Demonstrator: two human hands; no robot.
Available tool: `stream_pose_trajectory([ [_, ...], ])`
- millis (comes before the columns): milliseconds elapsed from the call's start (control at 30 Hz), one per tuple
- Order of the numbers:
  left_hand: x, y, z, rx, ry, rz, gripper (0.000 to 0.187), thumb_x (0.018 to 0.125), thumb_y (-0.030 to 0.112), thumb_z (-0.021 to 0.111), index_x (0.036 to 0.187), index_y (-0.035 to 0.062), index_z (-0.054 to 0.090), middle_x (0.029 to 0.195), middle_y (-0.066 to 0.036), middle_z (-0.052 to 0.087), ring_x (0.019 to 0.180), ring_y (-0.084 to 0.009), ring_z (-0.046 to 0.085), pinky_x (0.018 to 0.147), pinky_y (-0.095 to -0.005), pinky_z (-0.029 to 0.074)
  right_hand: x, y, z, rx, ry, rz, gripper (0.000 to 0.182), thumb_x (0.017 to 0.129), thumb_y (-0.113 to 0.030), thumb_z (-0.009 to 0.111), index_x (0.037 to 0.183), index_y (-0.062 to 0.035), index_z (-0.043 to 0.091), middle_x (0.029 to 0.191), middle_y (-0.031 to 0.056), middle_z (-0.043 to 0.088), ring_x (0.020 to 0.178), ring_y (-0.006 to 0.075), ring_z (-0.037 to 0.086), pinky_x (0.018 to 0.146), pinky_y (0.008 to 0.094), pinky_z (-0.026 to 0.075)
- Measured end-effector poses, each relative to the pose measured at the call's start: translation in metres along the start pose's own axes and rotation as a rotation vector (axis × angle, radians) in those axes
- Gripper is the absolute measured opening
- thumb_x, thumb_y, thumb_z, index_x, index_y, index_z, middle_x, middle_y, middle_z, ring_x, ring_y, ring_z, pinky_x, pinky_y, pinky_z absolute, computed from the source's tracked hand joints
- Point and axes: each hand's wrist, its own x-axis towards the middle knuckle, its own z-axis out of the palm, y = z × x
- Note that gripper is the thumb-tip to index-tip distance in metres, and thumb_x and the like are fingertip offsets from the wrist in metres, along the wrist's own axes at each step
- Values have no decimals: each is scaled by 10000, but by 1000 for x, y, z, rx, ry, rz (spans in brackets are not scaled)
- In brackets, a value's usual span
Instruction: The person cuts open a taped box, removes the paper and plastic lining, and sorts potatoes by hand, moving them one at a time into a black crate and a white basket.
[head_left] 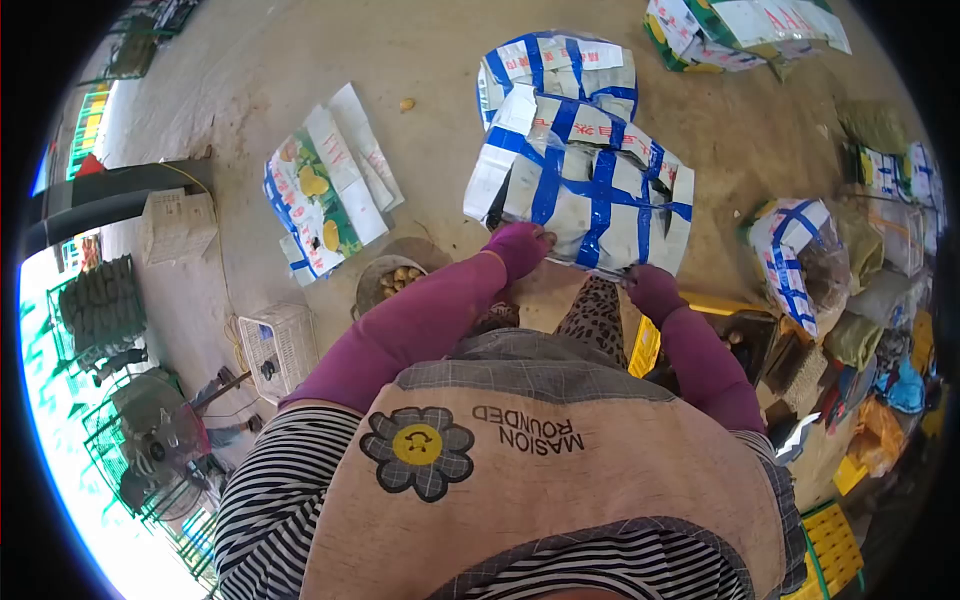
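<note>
A white carton (570, 195) with blue tape strips and red print lies in front of me, its flaps spread and creased. At its near left edge is my left hand (520, 250), in a purple glove with the fingers closed on the cardboard. My right hand (655, 292), also in purple, pinches the near right edge of the same carton. Just beyond, and partly covered by it, stands a second blue-taped carton (560, 65). What the carton holds cannot be seen.
Left of me stand a printed carton (318, 195) and a bucket of potatoes (372, 305). A white plastic basket (278, 350) is further left. To the right are a yellow crate (648, 345), a taped carton (795, 265) and piled bags (870, 340). One loose potato (407, 104) lies on the floor.
</note>
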Motion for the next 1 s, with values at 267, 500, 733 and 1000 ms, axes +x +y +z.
stream_pose_trajectory([
  [267, 65, -104, 130, 507, -169, 286, 260, 870, 330, 565, 1015, 131, 649, 963, -86, 657, 914, -287, 639, 815, -434, 490, 20, 20, 186, 303, -160, 227, 300, 838, -386, 619, 897, -100, 687, 870, 185, 670, 850, 367, 648, 762, 466, 504],
  [500, 11, -303, 222, 570, -119, 187, 213, 826, 153, 610, 1039, 160, 606, 900, -53, 636, 868, -260, 646, 730, -395, 527, 54, -17, 270, 266, -202, -167, 249, 825, -325, 607, 813, -79, 643, 769, 161, 645, 763, 358, 641, 682, 471, 496],
  [733, 29, -288, 251, 611, 51, 238, 211, 894, 229, 570, 1065, 119, 629, 954, -112, 661, 824, -293, 652, 735, -392, 525, 52, -25, 295, -4, -251, -156, 227, 848, -294, 583, 938, -93, 635, 868, 134, 659, 819, 328, 662, 714, 462, 510],
  [1000, 65, -340, 303, -383, 342, 15, 309, 886, 369, 586, 980, 94, 692, 858, -85, 696, 816, -220, 654, 744, -356, 510, 69, -36, 332, -171, -302, 23, 460, 841, -441, 626, 1129, -82, 631, 1028, 164, 661, 952, 317, 642, 840, 426, 504],
])
